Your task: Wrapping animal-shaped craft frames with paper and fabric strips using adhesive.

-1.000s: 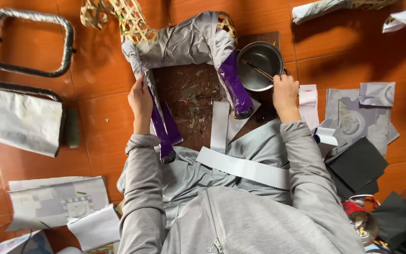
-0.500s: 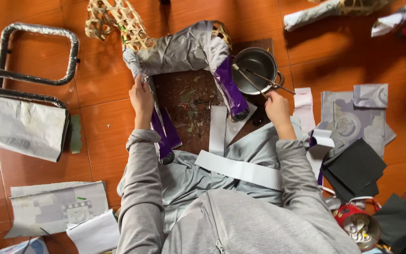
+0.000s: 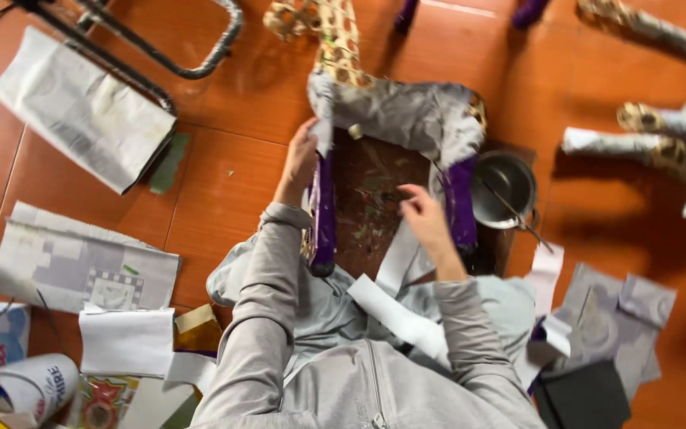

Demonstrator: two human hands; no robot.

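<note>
The left hand [image 3: 302,163] is pinching the grey paper skin at the top corner of a paper-covered frame [image 3: 395,115], fingers clenched on the edge just above the purple-wrapped leg [image 3: 324,218] that is running down below the grip. Across the brown board [image 3: 371,202] from it, the right hand [image 3: 422,218] is hovering with fingers curled, and whether it is holding anything cannot be told; a white paper strip [image 3: 395,262] is lying just beneath it. Beyond that hand, the second purple leg [image 3: 460,210] is standing beside a metal pot [image 3: 503,187] with a stick in it. By the look of it, both legs are already wrapped and the top is covered in grey, while further strips [image 3: 402,318] on the lap are waiting to go on. Farther out, loose paper sheets [image 3: 81,266] are lying on the orange tiled floor [image 3: 224,183].
</note>
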